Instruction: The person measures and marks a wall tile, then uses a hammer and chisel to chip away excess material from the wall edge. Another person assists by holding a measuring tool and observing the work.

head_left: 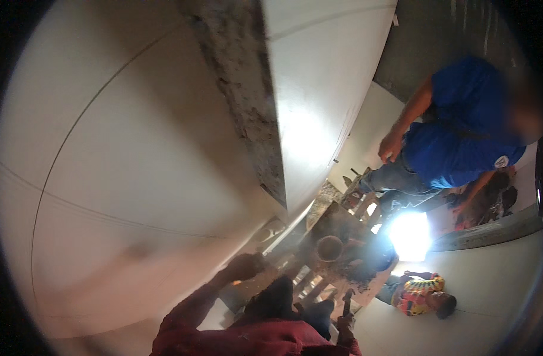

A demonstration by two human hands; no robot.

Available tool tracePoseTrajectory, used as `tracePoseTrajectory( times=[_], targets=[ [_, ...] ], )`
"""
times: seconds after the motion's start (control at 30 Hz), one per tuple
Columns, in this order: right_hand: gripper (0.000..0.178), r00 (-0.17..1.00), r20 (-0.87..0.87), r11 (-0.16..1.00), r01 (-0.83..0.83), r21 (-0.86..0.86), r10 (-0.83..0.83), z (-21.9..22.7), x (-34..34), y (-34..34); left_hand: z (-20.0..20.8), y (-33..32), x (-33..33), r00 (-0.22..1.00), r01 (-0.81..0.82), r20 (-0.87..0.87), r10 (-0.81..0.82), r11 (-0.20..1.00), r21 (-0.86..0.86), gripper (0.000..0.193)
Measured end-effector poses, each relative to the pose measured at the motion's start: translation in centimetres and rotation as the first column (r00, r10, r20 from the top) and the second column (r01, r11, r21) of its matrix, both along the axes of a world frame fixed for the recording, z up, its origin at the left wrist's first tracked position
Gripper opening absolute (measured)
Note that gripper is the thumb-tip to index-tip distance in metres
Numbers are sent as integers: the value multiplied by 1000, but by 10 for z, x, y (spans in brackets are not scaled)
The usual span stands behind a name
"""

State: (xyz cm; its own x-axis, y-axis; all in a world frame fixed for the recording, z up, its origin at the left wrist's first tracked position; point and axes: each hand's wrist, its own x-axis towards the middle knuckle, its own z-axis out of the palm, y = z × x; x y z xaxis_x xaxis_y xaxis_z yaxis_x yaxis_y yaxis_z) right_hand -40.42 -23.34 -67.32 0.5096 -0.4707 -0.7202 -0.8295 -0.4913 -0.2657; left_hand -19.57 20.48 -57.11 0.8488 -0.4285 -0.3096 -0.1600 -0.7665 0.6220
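My right hand [345,323] is closed around the handle of a hammer [347,305], held upright in front of my red sleeve with its head at the top. My left arm, also in a red sleeve, reaches forward along the pale wall. At its end, my left hand [246,267] is close to the wall's lower edge, in shadow. Its fingers are too dark to make out, and so is anything in them.
A round bucket [329,248] stands ahead on a dirty wooden platform [331,222] with slats. A person in a blue shirt [461,142] is at the right; another in a multicoloured shirt [423,293] is beyond. A rough-edged wall opening [242,101] rises ahead, and a bright light [409,236] glares.
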Motion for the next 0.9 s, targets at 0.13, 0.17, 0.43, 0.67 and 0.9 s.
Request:
tracePoseTrajectory(
  times=[0.13, 0.17, 0.43, 0.67, 0.9],
  targets=[
    [22, 1000, 2, 995, -5, -103, 5, -16, -28, -23, 86, 7, 18, 970, -92, 212, 116, 989, -118, 35],
    [24, 1000, 6, 987, 3, -159, -2, -55, -43, -42, 96, 14, 18, 941, -150, 280, 191, 975, -163, 34],
    [31, 999, 30, 1000, 10, -25, -9, 2, -28, -28, 185, 77, -9, 620, -367, 678, 394, 910, -193, 31],
    [30, 980, 76, 983, -180, -45, 183, 24, 14, -10, 207, 93, 3, 577, -476, 676, 458, 861, -177, 24],
    [32, 946, 85, 950, -313, -12, 313, -12, 1, -26, 202, 98, 31, 400, -431, 852, 339, 889, -152, 19]
  ],
)
